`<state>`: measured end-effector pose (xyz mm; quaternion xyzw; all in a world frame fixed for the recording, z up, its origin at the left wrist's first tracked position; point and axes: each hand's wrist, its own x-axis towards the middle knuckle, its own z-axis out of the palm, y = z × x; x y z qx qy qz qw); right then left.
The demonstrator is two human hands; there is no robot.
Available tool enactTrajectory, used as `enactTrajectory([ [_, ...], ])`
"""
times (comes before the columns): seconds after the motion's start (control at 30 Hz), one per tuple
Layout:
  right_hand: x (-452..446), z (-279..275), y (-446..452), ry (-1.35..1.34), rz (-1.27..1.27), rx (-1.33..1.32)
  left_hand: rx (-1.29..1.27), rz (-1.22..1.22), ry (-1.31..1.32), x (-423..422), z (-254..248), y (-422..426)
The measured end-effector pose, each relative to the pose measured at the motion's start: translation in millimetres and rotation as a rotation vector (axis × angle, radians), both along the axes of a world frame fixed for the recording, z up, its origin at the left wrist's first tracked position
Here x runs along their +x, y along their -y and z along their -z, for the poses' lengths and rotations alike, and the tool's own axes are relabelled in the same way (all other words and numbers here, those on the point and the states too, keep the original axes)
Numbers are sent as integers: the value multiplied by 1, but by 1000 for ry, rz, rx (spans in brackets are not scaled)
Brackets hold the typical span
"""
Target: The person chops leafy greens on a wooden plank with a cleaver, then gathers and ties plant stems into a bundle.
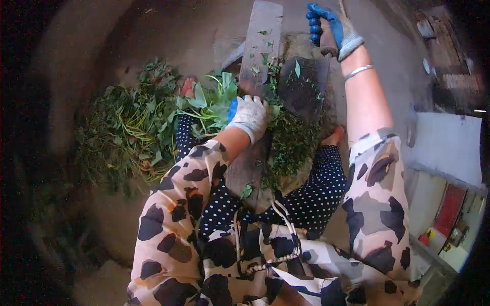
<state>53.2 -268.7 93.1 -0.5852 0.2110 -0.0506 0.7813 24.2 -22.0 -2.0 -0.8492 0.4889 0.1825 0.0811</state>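
Note:
My left hand, in a white glove with blue on it, is closed around a bunch of leafy green stems. It presses them against a long wooden board. My right hand, in a blue-and-white glove, is raised at the upper right and wrapped around the wooden handle of a knife. The broad dark blade hangs just right of the board, with bits of leaf stuck to it. Finely chopped greens lie beneath the blade, right of the board.
A large heap of leafy vines lies on the floor at the left. My bare feet rest either side of the board, the right foot beside the chopped greens. Pale panels and stacked wood stand at the right.

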Motion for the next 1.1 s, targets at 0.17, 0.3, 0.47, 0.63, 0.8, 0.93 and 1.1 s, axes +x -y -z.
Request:
enactTrajectory([
  [0.17,-35,14,-38,-29,79,-406,76,-103,-8,5,11,15],
  [0.3,-68,-8,-87,23,381,25,54,-155,-13,0,7,10],
  [0.47,-112,29,-159,77,436,-67,-4,-175,-45,2,16,7],
  [0.63,-111,10,-128,42,358,54,-12,-129,-81,-6,25,4],
  [0.8,-13,-3,-13,-145,159,118,-103,-21,-10,-11,16,-5],
  [0.93,-26,5,-30,-68,146,37,-57,-117,-55,0,13,10],
  [1.1,-67,-5,-77,-40,376,-46,-79,-178,-85,-1,27,12],
])
